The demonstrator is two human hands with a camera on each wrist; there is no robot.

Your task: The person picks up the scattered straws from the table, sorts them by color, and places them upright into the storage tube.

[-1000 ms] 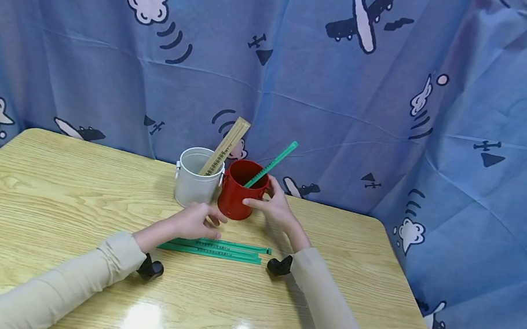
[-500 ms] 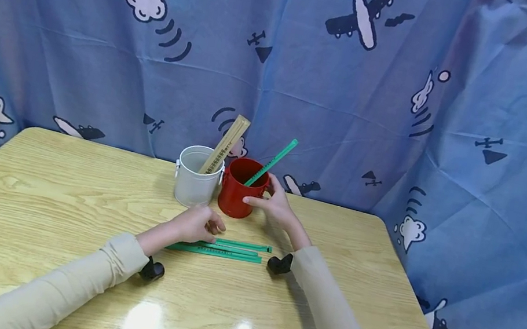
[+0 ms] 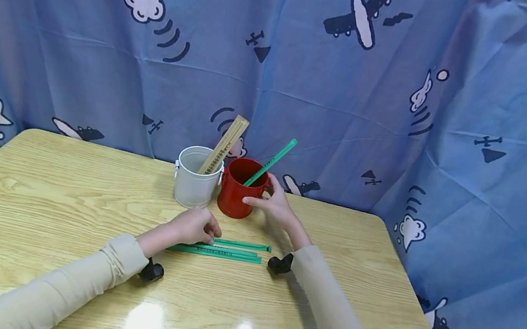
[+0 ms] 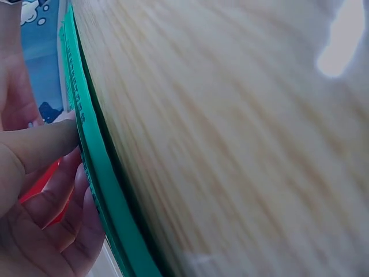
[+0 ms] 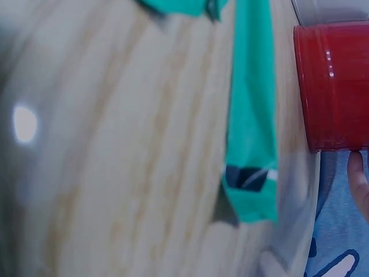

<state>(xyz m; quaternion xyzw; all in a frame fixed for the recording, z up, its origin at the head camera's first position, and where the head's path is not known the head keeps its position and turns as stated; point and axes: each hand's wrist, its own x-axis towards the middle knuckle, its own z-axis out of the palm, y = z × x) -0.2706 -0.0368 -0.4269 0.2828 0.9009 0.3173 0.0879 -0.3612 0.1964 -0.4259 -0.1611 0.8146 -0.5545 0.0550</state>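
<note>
Several long green printed chopstick packets (image 3: pixel 236 257) lie side by side on the table. My left hand (image 3: pixel 191 225) is over their left part. In the left wrist view its thumb (image 4: pixel 49 141) and curled fingers pinch a green packet (image 4: pixel 95 133) at the edge. My right hand (image 3: pixel 278 205) holds the red bucket (image 3: pixel 233 201) at its right side, thumb in front and other fingers partly hidden behind. One green packet (image 3: pixel 276 160) leans out of that bucket to the right. In the right wrist view a fingertip (image 5: pixel 357 173) touches the red bucket.
Left of the red bucket stands a white bucket (image 3: pixel 192 190) with tan chopstick packets (image 3: pixel 227 143) leaning in it. Both buckets stand near the back edge of the wooden table (image 3: pixel 79 191). A blue curtain (image 3: pixel 205 13) with airplane prints hangs behind.
My left hand has come down onto the green packets, its fingers have drawn together, and it has shifted slightly left. The right hand stays on the red bucket.
</note>
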